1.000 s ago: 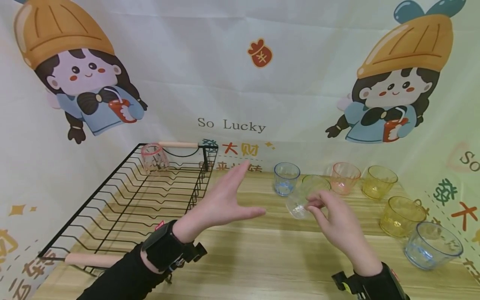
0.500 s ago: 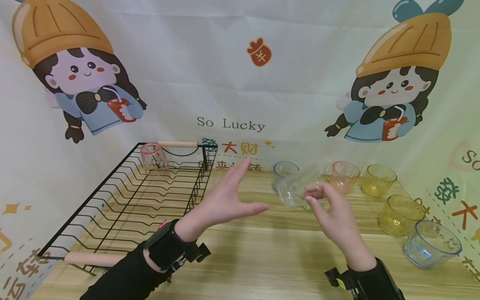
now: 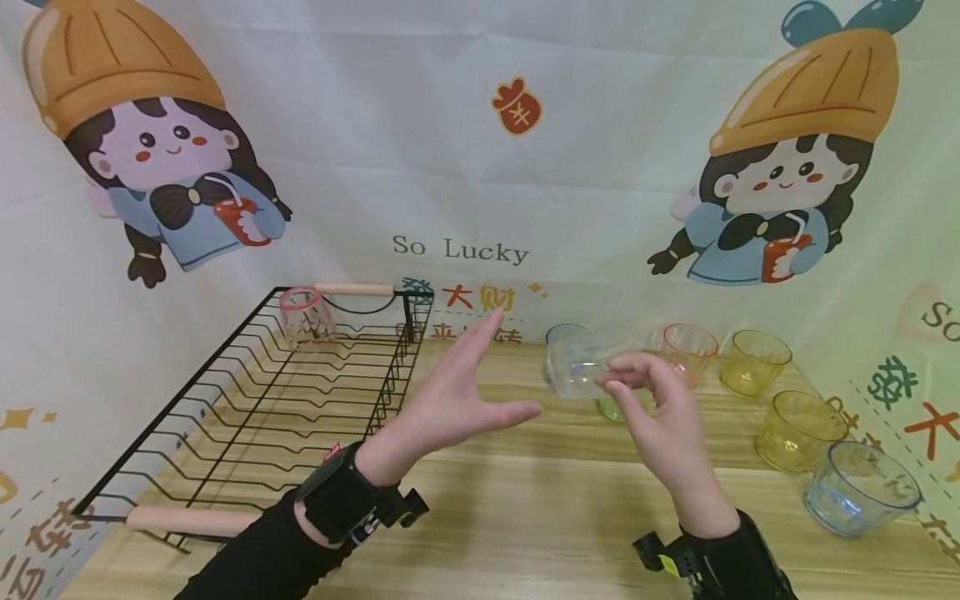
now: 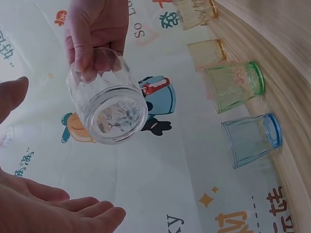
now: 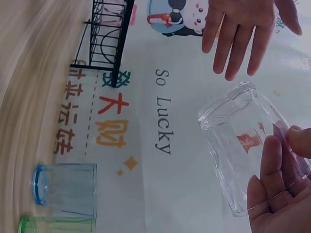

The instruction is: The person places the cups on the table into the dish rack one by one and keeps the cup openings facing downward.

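Note:
In the head view my right hand (image 3: 663, 425) holds a clear glass (image 3: 577, 375) above the table, pinching it near the rim between thumb and fingers. The glass lies tilted on its side. Its thick round base points toward my left hand, as the glass (image 4: 116, 114) shows in the left wrist view. My left hand (image 3: 453, 396) is raised with straight fingers and spread thumb, apart from the glass and holding nothing. Behind the clear glass stand a blue glass (image 3: 558, 333) and a green glass (image 3: 611, 408), both partly covered by it.
A black wire dish rack (image 3: 247, 425) with wooden handles stands left, a pink glass (image 3: 307, 317) in its far corner. Along the right stand a pink glass (image 3: 690, 346), two yellow glasses (image 3: 756, 364) and a blue glass (image 3: 862, 492). A printed cloth (image 3: 465, 167) hangs behind.
My right hand has lifted the clear glass up and slightly left, turning it from a steeper tilt to nearly sideways. The left hand has moved only slightly right.

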A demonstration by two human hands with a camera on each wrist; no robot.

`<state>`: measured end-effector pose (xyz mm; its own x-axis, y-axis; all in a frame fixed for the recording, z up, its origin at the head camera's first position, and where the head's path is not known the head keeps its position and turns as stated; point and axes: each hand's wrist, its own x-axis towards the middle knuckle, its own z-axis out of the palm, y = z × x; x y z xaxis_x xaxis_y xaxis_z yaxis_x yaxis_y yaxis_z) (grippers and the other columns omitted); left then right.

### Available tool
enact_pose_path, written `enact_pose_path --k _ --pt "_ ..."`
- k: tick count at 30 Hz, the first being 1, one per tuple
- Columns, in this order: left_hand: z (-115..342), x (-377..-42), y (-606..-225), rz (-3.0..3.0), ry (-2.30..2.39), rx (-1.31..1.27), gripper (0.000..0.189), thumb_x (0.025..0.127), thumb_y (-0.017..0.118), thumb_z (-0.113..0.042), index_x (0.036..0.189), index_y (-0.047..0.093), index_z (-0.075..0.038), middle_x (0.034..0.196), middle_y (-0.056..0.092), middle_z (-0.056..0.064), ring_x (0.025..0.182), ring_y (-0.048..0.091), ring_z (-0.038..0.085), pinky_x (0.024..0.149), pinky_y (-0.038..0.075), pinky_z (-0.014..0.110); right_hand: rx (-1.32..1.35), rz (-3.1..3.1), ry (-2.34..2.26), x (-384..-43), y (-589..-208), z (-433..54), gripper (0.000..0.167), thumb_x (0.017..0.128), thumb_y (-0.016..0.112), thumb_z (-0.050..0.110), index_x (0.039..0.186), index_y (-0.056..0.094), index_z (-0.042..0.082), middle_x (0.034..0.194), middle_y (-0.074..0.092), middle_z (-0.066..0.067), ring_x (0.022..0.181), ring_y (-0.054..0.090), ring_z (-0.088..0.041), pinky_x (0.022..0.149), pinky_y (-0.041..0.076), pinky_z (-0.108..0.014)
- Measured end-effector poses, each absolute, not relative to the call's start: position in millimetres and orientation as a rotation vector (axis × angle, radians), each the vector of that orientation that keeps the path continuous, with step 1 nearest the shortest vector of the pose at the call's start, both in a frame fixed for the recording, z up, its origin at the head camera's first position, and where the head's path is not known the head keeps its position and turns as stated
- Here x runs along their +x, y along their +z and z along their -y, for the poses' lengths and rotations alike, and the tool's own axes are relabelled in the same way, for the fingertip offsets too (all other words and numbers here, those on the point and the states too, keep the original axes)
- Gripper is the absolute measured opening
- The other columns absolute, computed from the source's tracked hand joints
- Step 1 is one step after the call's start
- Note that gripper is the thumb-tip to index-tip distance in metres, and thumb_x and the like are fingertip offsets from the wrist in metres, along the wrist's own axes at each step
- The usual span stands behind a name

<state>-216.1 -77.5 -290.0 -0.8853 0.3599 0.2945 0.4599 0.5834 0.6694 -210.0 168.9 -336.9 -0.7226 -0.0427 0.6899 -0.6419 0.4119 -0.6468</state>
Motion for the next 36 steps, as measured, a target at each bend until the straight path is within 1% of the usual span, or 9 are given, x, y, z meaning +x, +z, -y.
enact_pose_path --k 5,8,11,14,18,21,25,31,36 --pt "75.6 -214.8 -291.3 2.646 -1.214 -0.693 0.113 0.075 0.085 -0.043 0.160 0.015 -0.014 0.163 0.017 0.006 0.147 0.020 0.030 0.115 0.022 0.056 0.614 2.010 1.437 -209.8 -334.0 -164.1 0.018 0.089 0.064 -0.013 0.106 0.061 -0.010 0.093 0.070 -0.014 0.087 0.061 -0.007 0.089 0.046 -0.017" --pt "75.1 -213.6 -291.4 2.630 -1.234 -0.677 0.113 0.075 0.085 -0.042 0.160 0.016 -0.016 0.163 0.019 0.006 0.145 0.027 0.031 0.114 0.026 0.056 0.642 1.962 1.493 -209.3 -332.5 -161.8 0.018 0.088 0.063 -0.015 0.106 0.060 -0.011 0.092 0.071 -0.007 0.087 0.062 -0.008 0.090 0.048 -0.018" --pt "74.5 -212.6 -291.0 2.611 -1.258 -0.671 0.112 0.075 0.086 -0.041 0.160 0.017 -0.018 0.162 0.021 0.006 0.139 0.036 0.033 0.111 0.033 0.055 0.673 1.911 1.544 -208.3 -330.3 -159.5 0.018 0.089 0.061 -0.016 0.106 0.059 -0.013 0.094 0.070 0.002 0.088 0.064 -0.009 0.088 0.050 -0.019" --pt "73.8 -212.2 -290.9 2.591 -1.276 -0.670 0.111 0.075 0.086 -0.039 0.160 0.018 -0.018 0.161 0.023 0.005 0.135 0.041 0.034 0.109 0.037 0.053 0.703 1.862 1.607 -207.2 -327.9 -157.3 0.016 0.090 0.059 -0.017 0.106 0.057 -0.015 0.095 0.070 0.005 0.089 0.065 -0.009 0.086 0.052 -0.019" --pt "72.9 -211.9 -290.7 2.559 -1.311 -0.675 0.110 0.075 0.087 -0.037 0.159 0.019 -0.017 0.161 0.025 0.004 0.135 0.042 0.033 0.109 0.037 0.051 0.728 1.805 1.692 -206.0 -325.6 -154.6 0.013 0.091 0.057 -0.017 0.103 0.055 -0.017 0.095 0.071 0.004 0.089 0.067 -0.010 0.084 0.054 -0.020" --pt "71.8 -211.6 -290.3 2.522 -1.366 -0.680 0.110 0.074 0.087 -0.033 0.159 0.019 -0.020 0.160 0.026 0.002 0.136 0.042 0.030 0.109 0.038 0.048 0.747 1.768 1.737 -205.2 -324.3 -152.3 0.012 0.091 0.056 -0.017 0.103 0.054 -0.017 0.094 0.071 0.003 0.089 0.067 -0.010 0.082 0.054 -0.020" --pt "70.4 -211.4 -290.1 2.465 -1.430 -0.703 0.110 0.074 0.088 -0.029 0.159 0.020 -0.019 0.160 0.027 0.001 0.137 0.040 0.026 0.110 0.039 0.042 0.789 1.737 1.762 -204.6 -322.5 -149.3 0.013 0.092 0.055 -0.016 0.105 0.054 -0.018 0.095 0.071 0.001 0.089 0.067 -0.011 0.083 0.053 -0.020" --pt "67.3 -212.6 -291.1 2.418 -1.473 -0.743 0.108 0.073 0.089 -0.026 0.158 0.022 -0.015 0.159 0.029 0.003 0.138 0.039 0.025 0.110 0.039 0.039 0.848 1.705 1.775 -204.9 -321.4 -145.2 0.015 0.092 0.055 -0.017 0.106 0.054 -0.018 0.097 0.070 0.000 0.090 0.066 -0.012 0.079 0.053 -0.020" --pt "65.1 -212.4 -291.9 2.369 -1.507 -0.781 0.107 0.073 0.089 -0.023 0.158 0.023 -0.015 0.158 0.032 0.004 0.138 0.039 0.023 0.109 0.040 0.033 0.902 1.672 1.775 -205.9 -321.3 -142.9 0.015 0.092 0.054 -0.017 0.107 0.053 -0.018 0.097 0.070 0.000 0.091 0.066 -0.012 0.079 0.053 -0.021"
